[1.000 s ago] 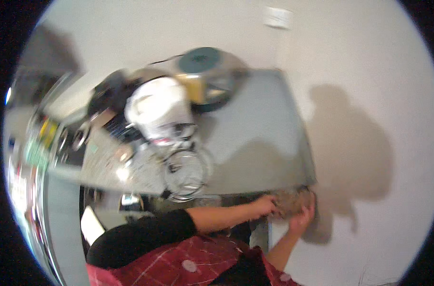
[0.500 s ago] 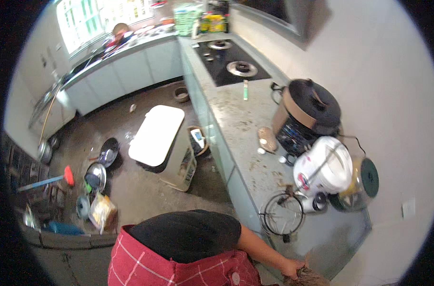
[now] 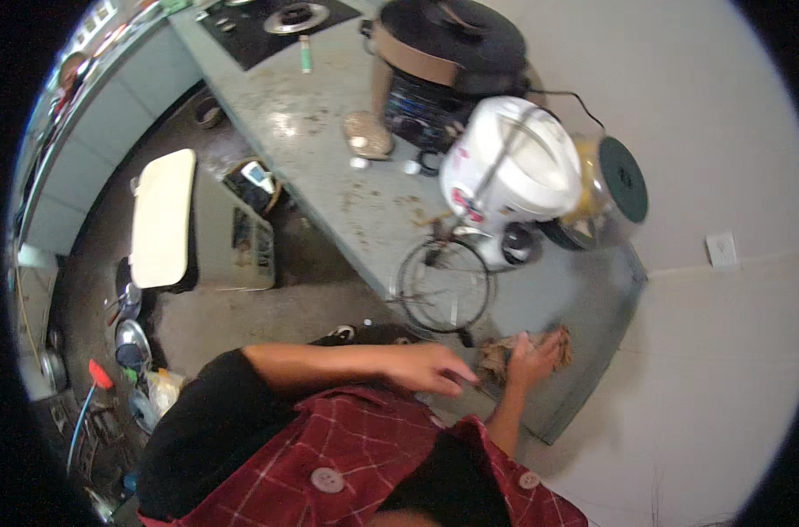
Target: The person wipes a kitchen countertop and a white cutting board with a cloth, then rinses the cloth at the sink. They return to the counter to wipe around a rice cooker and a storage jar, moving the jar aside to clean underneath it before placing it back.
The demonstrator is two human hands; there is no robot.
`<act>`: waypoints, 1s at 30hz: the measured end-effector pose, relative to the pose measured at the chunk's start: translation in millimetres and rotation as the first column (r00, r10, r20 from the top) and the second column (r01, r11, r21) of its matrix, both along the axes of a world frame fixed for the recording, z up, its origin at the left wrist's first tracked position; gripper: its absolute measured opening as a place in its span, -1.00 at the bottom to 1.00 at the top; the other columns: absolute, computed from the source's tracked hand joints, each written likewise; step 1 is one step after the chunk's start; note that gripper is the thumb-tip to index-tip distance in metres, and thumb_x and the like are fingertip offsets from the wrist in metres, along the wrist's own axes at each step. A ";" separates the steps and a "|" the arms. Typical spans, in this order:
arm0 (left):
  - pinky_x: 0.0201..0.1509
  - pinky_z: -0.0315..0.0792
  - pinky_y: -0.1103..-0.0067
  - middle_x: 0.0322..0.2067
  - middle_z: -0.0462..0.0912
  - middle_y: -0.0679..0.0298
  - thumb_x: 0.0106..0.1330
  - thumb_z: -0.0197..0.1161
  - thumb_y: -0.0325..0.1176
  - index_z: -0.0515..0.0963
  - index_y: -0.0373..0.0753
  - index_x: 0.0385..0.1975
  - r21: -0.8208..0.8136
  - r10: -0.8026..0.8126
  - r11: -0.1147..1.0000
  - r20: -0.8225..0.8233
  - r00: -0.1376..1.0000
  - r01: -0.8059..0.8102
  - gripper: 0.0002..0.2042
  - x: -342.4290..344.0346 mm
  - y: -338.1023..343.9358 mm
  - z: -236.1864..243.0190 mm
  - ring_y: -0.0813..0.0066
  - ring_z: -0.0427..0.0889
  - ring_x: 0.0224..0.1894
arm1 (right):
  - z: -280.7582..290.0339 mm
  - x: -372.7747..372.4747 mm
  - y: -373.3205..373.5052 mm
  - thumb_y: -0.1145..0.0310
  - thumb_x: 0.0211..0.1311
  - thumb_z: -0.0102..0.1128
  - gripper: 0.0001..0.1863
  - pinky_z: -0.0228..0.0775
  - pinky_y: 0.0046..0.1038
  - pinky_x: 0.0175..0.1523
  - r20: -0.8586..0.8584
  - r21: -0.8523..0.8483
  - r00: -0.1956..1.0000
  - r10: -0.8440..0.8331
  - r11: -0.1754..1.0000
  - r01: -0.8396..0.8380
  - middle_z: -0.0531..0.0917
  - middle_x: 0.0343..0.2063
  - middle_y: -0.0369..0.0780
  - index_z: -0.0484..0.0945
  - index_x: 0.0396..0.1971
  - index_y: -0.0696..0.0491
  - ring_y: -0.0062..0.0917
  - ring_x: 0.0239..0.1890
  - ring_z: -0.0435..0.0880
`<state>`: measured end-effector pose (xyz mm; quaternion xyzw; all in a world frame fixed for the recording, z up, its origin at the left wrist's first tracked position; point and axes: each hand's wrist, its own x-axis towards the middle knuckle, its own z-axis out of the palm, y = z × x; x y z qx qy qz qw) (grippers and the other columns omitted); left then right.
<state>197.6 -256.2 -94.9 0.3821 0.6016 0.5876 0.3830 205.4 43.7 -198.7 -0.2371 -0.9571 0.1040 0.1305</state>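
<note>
My right hand (image 3: pixel 529 358) presses a crumpled brown cloth (image 3: pixel 498 362) onto the grey countertop (image 3: pixel 584 364) near its right end, with the cloth bunched on both sides of the fingers. My left hand (image 3: pixel 430 367) is held just left of the cloth, in front of the counter's edge. Its fingers point right and are apart; nothing shows in its grasp. A round black wire stand (image 3: pixel 445 285) lies on the counter beyond both hands, close to the cloth.
Behind the stand are a white rounded container with a handle (image 3: pixel 513 167), a green-lidded jar (image 3: pixel 621 180) and a large black-and-brown cooker (image 3: pixel 452 53). A brown packet (image 3: pixel 367 133) lies on the counter. A cream-lidded bin (image 3: pixel 164 220) stands on the floor at left.
My view has swung right and down toward the counter's end. Earlier only one hand showed, gripping the cloth at the lower edge; now both hands show, with the cloth under my right hand.
</note>
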 end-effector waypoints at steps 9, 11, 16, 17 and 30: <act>-0.02 0.45 0.54 -0.21 0.63 0.24 0.27 0.18 -0.45 0.49 -0.31 0.02 -0.143 0.767 0.641 0.093 0.635 -0.754 -0.69 11.4 -39.8 45.9 0.53 0.56 -0.15 | -4.2 -116.5 113.9 -0.03 0.19 0.07 -0.22 -0.19 0.11 0.35 -0.003 0.274 0.998 0.061 0.960 -0.058 0.19 0.30 -0.06 0.05 0.37 -0.08 -0.12 0.34 0.12; -0.03 0.45 0.53 -0.19 0.62 0.21 0.26 0.20 -0.44 0.49 -0.35 0.00 -0.244 0.918 0.361 -0.076 0.389 -0.900 -0.69 21.4 -44.8 38.4 0.53 0.55 -0.13 | -0.6 -142.8 134.0 -0.02 0.20 0.06 -0.23 -0.14 0.09 0.34 -0.010 0.265 0.995 0.102 0.960 -0.096 0.22 0.30 -0.07 0.07 0.36 -0.07 -0.13 0.34 0.14; 0.02 0.44 0.48 -0.03 0.55 0.03 0.23 0.26 -0.31 0.37 -0.33 0.13 -0.425 0.981 0.128 -0.080 0.178 -0.896 -0.52 25.0 -65.4 -19.5 0.35 0.54 -0.03 | -12.6 -176.6 161.5 0.07 0.17 0.10 -0.29 0.05 -0.11 0.32 -0.177 0.161 0.937 0.301 0.948 -0.275 0.29 0.27 -0.07 0.19 0.29 0.05 -0.12 0.30 0.22; 0.03 0.44 0.47 0.00 0.53 0.02 0.23 0.27 -0.31 0.34 -0.32 0.16 -0.441 0.984 0.150 -0.016 0.175 -0.885 -0.49 26.2 -64.7 -32.9 0.34 0.52 -0.01 | -10.0 -172.0 151.3 0.24 0.10 0.17 -0.35 0.12 -0.21 0.29 -0.229 0.204 0.900 0.371 0.922 -0.328 0.30 0.26 -0.08 0.29 0.20 0.13 -0.09 0.28 0.25; -0.04 0.49 0.46 -0.06 0.54 0.06 0.03 0.40 -0.43 0.34 -0.21 0.20 -0.303 0.904 0.364 -0.112 0.412 -0.881 -0.35 2.1 -51.4 -56.6 0.36 0.58 -0.12 | 12.9 -64.4 -6.6 0.35 -0.03 0.28 -0.25 0.10 -0.12 0.28 -0.058 0.088 0.853 0.519 0.854 -0.513 0.29 0.24 -0.03 0.25 0.24 0.11 -0.05 0.25 0.27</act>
